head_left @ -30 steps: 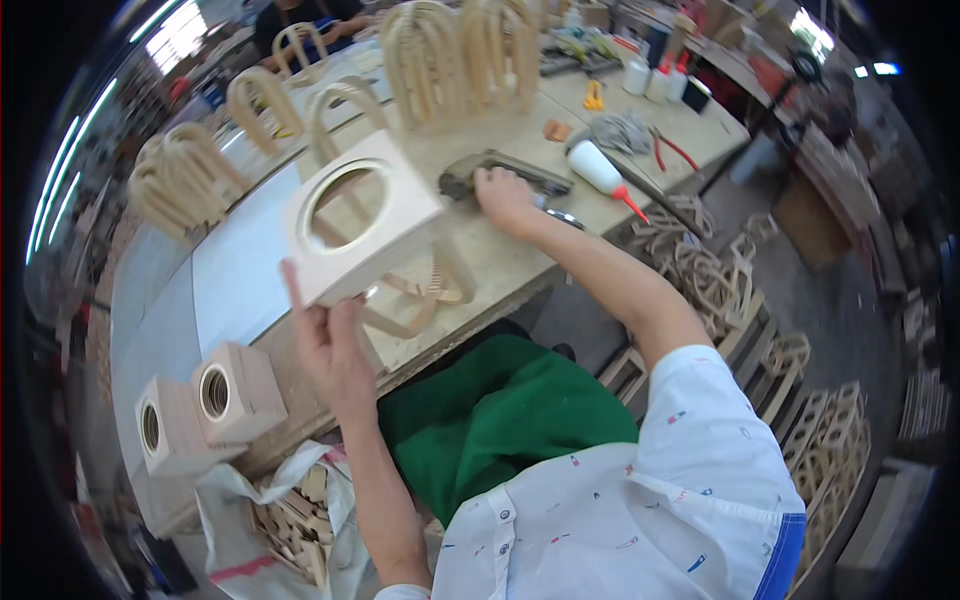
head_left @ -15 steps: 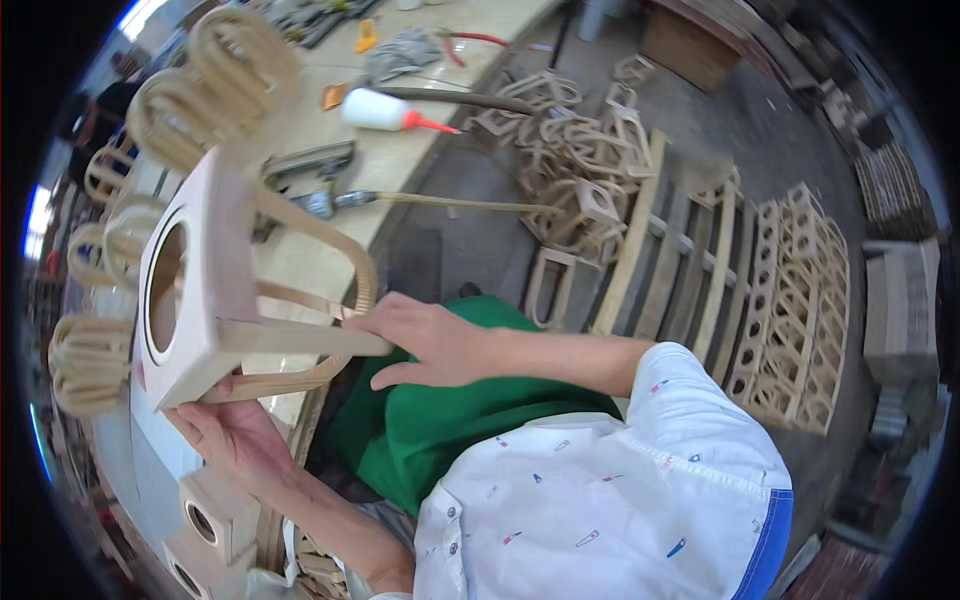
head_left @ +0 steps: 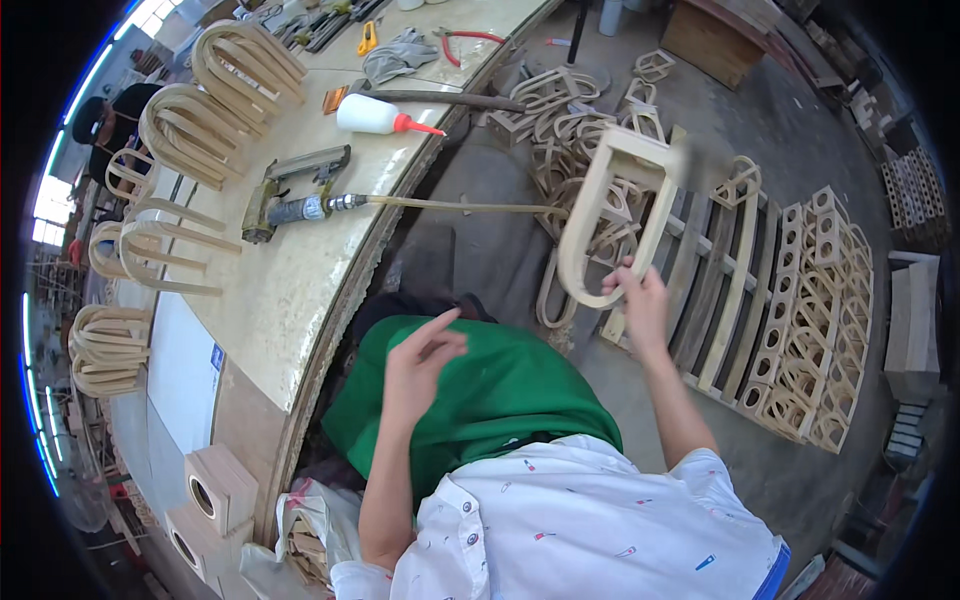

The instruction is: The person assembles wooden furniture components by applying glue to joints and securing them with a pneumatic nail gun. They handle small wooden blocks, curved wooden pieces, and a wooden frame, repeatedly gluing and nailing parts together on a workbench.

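Observation:
My right hand [head_left: 645, 297] holds a pale wooden frame [head_left: 586, 215] by its rounded lower end. The frame has a squarish end piece with an opening and U-shaped bent wood sides. It is held up at the right, above the floor. Over the green apron [head_left: 500, 390] on my lap, my left hand [head_left: 418, 375] is raised and empty, its fingers apart. A nail gun [head_left: 295, 207] with an air hose [head_left: 455, 206] lies on the workbench [head_left: 300, 330] to the left.
Bent wooden loops [head_left: 180, 130] stand along the bench's far-left side. A white glue bottle [head_left: 368, 114], grey cloth [head_left: 397, 55] and red pliers [head_left: 470, 37] lie on it. Finished frames [head_left: 800, 330] stand stacked beside slats [head_left: 735, 300], near a loose pile [head_left: 560, 130]. A person [head_left: 115, 120] is at far left.
The wooden frame has gone from both hands over the bench edge to my right hand, out over the floor at the right. My left hand has let go and moved right, over my lap.

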Available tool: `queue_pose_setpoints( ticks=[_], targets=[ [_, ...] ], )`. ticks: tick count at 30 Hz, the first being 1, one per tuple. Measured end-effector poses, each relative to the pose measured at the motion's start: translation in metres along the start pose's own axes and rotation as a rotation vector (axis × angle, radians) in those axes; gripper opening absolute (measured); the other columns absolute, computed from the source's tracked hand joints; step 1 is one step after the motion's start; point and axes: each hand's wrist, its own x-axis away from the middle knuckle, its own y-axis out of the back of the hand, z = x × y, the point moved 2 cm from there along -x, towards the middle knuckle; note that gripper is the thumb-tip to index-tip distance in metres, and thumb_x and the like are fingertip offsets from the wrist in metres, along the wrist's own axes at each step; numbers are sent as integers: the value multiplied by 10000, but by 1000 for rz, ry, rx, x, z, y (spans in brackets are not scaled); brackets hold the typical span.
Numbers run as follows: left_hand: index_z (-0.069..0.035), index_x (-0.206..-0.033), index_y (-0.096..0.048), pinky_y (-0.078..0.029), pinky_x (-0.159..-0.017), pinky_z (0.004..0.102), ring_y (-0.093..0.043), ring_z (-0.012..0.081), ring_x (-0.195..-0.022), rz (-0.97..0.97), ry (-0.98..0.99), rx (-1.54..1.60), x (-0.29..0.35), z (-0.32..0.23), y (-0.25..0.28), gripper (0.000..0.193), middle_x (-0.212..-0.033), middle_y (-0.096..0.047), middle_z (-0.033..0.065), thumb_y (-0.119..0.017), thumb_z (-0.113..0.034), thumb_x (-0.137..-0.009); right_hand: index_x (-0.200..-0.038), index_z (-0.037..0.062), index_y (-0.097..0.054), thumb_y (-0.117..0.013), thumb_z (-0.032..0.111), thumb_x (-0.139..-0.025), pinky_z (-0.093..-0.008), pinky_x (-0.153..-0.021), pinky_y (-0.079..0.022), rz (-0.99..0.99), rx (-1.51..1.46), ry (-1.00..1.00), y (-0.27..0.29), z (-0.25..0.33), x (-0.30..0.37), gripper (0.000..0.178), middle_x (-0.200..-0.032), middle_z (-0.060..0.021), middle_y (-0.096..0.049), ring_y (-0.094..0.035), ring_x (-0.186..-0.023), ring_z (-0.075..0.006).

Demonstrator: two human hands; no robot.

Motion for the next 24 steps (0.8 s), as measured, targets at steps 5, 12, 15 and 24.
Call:
queue_pose_setpoints(
  ticks=[5, 12, 15, 24],
  targets=[
    [44, -1307, -511, -508, -785, 267, -646, 142, -791, -341, 258, 97, 52, 28, 50, 462, -941, -663, 101, -609, 18, -856, -826, -2, -607, -553, 168, -889, -258, -557, -423, 36, 18, -191, 39, -37, -104, 189, -679, -46, -590, -547, -593, -114],
    [24, -1291, -532, -487, -675, 234, -576, 97, -677, -612, 222, 263, 95, 49, 94, 416, -924, -663, 77, -609, 6, -883, -790, -13, -649, -564, 208, -829, -326, -599, -456, -67, 435, 114, 37, 20, -264, 240, -660, -90, -631, -587, -589, -184],
    [28, -1276, -544, -482, -682, 230, -574, 99, -692, -617, 232, 251, 87, 46, 88, 395, -905, -660, 72, -613, -5, -888, -948, -22, -655, -564, 226, -879, -303, -622, -470, -476, 505, 538, 31, 38, -300, 273, -751, -86, -654, -615, -662, -161],
    [32, -1054, -643, -446, -639, 216, -564, 103, -665, -589, 253, 239, 74, 64, 70, 203, -781, -638, 51, -650, -79, -884, -942, 12, -629, -502, 243, -964, -264, -557, -428, -171, 232, 171, -27, -124, -153, 265, -752, -36, -623, -553, -627, -111]
  ],
)
